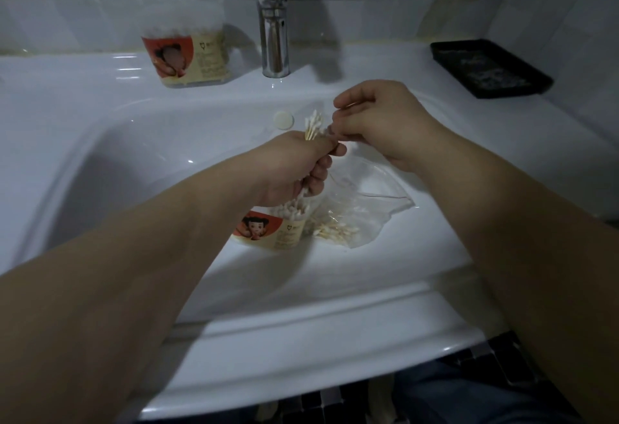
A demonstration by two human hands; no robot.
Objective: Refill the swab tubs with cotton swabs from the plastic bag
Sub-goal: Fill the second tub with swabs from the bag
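As the head camera looks down into the white ceramic sink [100,155], the left hand [301,162] is curled around a loose bundle of pale wooden-stemmed cotton swabs [313,127], whose white tips fan out above the fist. The right hand [378,122] meets it from the side, its fingertips pinched together on what look like a few thin sticks at the bundle's edge; exactly how many cannot be made out.

Directly beneath the left hand, inside the basin, stands a clear round plastic swab tub with an orange cartoon label [278,226], open and already crowded with upright swabs. Touching it on the right lies the crumpled clear plastic bag [355,209], with a small heap of swabs left inside. A second tub with the same label [186,55] sits on the ledge beside the chrome tap [273,21], and it looks full.

The swabs seem feather-light and thin, stiff but easily snapped and quick to scatter. They are probably best gripped mid-stem as an aligned bunch, away from the fluffy tips. The bag is limp and slippery, so it will likely need holding by its mouth.
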